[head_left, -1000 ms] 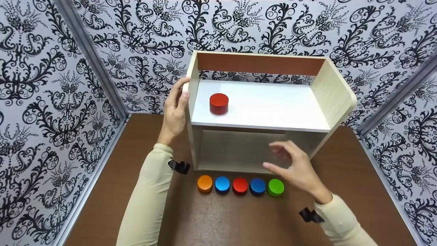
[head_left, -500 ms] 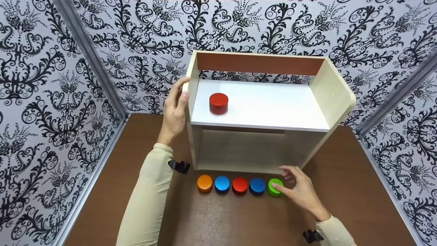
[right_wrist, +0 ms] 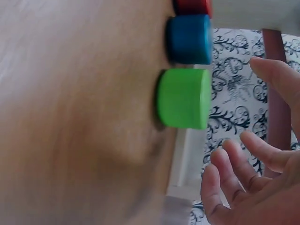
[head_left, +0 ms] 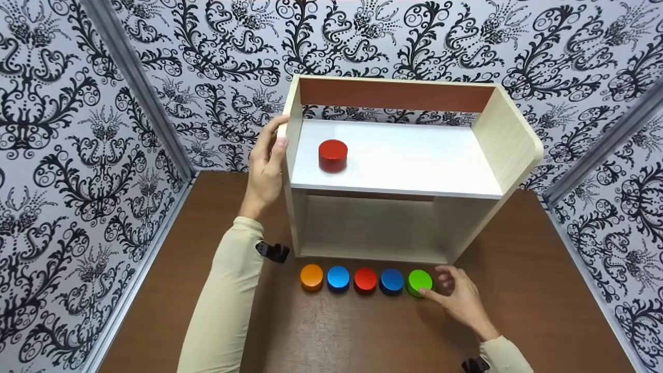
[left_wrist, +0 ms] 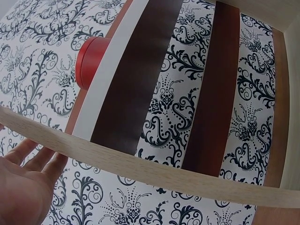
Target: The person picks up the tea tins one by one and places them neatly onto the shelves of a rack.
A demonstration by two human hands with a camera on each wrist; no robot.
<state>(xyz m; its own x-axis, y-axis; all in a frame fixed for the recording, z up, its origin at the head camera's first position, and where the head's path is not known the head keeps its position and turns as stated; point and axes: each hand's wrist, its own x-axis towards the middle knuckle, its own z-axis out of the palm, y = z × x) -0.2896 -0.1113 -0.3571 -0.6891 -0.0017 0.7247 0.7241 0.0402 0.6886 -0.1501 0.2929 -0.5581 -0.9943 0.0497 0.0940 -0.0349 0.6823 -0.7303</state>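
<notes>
My left hand (head_left: 265,173) grips the left side panel (left_wrist: 136,164) of a small wooden shelf unit, thumb on its front edge and fingers round the outside. A red round jar (head_left: 332,156) stands on the white upper shelf (head_left: 409,155). On the table in front of the unit, small round jars form a row: orange (head_left: 312,277), light blue (head_left: 338,279), red (head_left: 365,281), dark blue (head_left: 391,282) and green (head_left: 419,283). My right hand (head_left: 462,298) hovers beside the green jar, fingers spread and loosely bent; in the right wrist view they are apart from it.
The unit's lower compartment (head_left: 370,225) faces the row of jars. Its right side panel (head_left: 510,134) rises at the far side of the white shelf. Patterned walls (head_left: 124,119) enclose the brown table (head_left: 352,331) at the back and both sides.
My right hand has come down and toward me, from in front of the lower compartment to the green jar's right side. The left hand keeps its hold on the side panel. The jars have not moved.
</notes>
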